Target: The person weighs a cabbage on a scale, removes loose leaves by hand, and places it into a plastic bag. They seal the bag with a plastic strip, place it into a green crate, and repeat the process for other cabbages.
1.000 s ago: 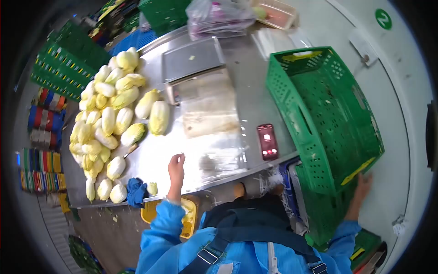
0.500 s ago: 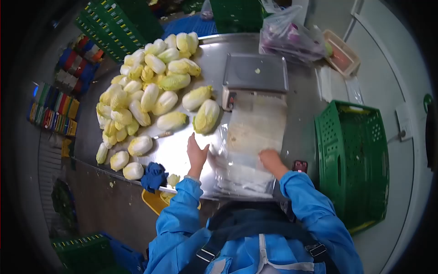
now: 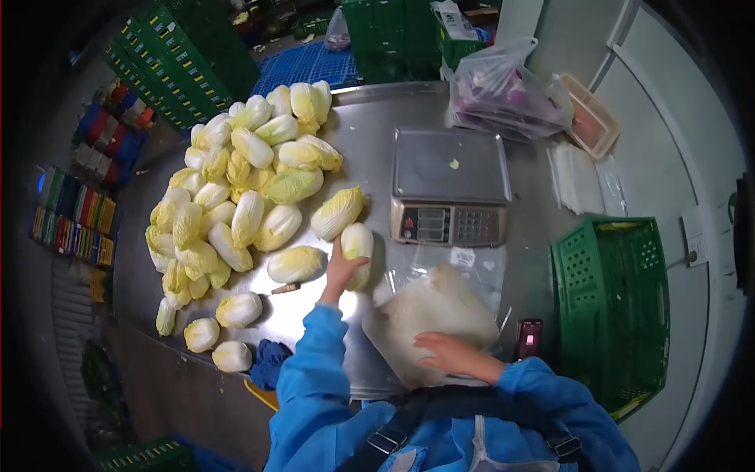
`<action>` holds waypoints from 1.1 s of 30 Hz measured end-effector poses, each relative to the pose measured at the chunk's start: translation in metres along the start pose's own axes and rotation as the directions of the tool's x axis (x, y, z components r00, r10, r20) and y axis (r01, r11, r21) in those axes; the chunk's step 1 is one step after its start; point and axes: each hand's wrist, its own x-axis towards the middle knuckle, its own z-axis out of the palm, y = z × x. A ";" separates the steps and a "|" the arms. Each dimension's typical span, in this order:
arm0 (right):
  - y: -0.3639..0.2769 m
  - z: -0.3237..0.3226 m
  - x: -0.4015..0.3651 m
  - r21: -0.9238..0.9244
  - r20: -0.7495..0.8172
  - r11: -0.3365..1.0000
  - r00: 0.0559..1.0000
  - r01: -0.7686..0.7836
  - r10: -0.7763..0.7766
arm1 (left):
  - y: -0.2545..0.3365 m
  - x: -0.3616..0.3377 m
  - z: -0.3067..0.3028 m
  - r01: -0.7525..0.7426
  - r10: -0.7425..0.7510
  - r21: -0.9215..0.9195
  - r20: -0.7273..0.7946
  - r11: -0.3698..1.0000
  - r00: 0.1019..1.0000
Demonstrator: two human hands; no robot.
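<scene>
My left hand (image 3: pixel 342 269) is on the near end of a napa cabbage (image 3: pixel 359 240), with thumb and fingers around it. Another napa cabbage (image 3: pixel 338 213) lies just beyond. My right hand (image 3: pixel 454 354) rests flat, fingers stretched out, on a whitish, stained sheet (image 3: pixel 440 303) at the table's near edge. Clear plastic bags (image 3: pixel 489 267) lie partly under this sheet. Behind it stands a weighing scale (image 3: pixel 450 177) with a small leaf scrap on its pan. A knife handle (image 3: pixel 286 289) lies left of my left hand, close to a single cabbage (image 3: pixel 296 264).
A large pile of napa cabbages (image 3: pixel 228 189) covers the table's left side. A green crate (image 3: pixel 609 307) stands at the right, with a small dark device (image 3: pixel 529 338) beside it. A bag of purple vegetables (image 3: pixel 507 94) sits at the back right. Blue cloth (image 3: pixel 269 363) lies front left.
My left hand has moved forward onto the cabbage. The whitish sheet has come toward my body, uncovering the scale's keypad, and my right hand has shifted nearer to me on it.
</scene>
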 end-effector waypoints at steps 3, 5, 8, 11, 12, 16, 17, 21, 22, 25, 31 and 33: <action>-0.012 -0.055 0.037 0.277 -0.080 0.915 0.942 -0.293 0.326 | 0.019 -0.044 -0.020 0.467 -0.259 -0.800 0.393 0.377 0.882; -0.024 -0.072 0.080 0.392 -0.252 0.905 0.926 -0.166 0.280 | 0.022 -0.065 -0.014 0.388 -0.100 -0.877 0.376 0.282 0.921; -0.054 -0.071 0.143 0.512 -0.407 0.859 0.889 0.031 0.211 | 0.076 -0.089 0.002 0.313 -0.010 -0.919 0.320 0.239 0.947; -0.054 -0.080 0.153 0.577 -0.411 0.813 0.890 0.086 0.198 | 0.083 -0.090 0.011 0.280 -0.012 -0.889 0.296 0.362 0.955; -0.049 -0.087 0.150 0.601 -0.384 0.796 0.901 0.076 0.204 | 0.090 -0.086 0.011 0.261 0.022 -0.858 0.301 0.441 0.953; 0.012 -0.123 0.137 0.987 -0.113 0.154 0.883 0.047 0.455 | 0.117 -0.062 0.012 0.092 0.194 -0.821 0.240 0.564 0.951; 0.030 -0.138 0.138 0.971 -0.191 0.218 0.859 0.095 0.475 | 0.113 -0.056 0.014 -0.032 0.220 -0.786 0.134 0.618 0.966; 0.086 -0.224 0.171 0.300 -0.602 0.933 0.719 -0.199 0.347 | 0.072 -0.054 0.019 0.180 -0.229 -0.609 -0.003 0.773 0.973; 0.097 -0.232 0.185 0.161 -0.639 0.952 0.707 -0.262 0.303 | 0.059 -0.058 0.016 0.198 -0.251 -0.554 -0.022 0.809 0.968; 0.123 -0.234 0.195 -0.157 -0.725 0.858 0.647 -0.489 0.236 | 0.038 -0.073 0.007 0.227 -0.259 -0.409 -0.024 0.884 0.966; 0.131 -0.256 0.158 -0.277 -0.864 0.870 0.501 -0.408 -0.041 | 0.002 -0.169 -0.002 0.350 -0.363 -0.107 -0.149 0.930 0.920; 0.112 -0.288 0.129 0.084 -0.886 0.946 0.411 -0.314 0.215 | -0.010 -0.204 0.007 0.477 -0.476 0.063 -0.035 0.877 0.879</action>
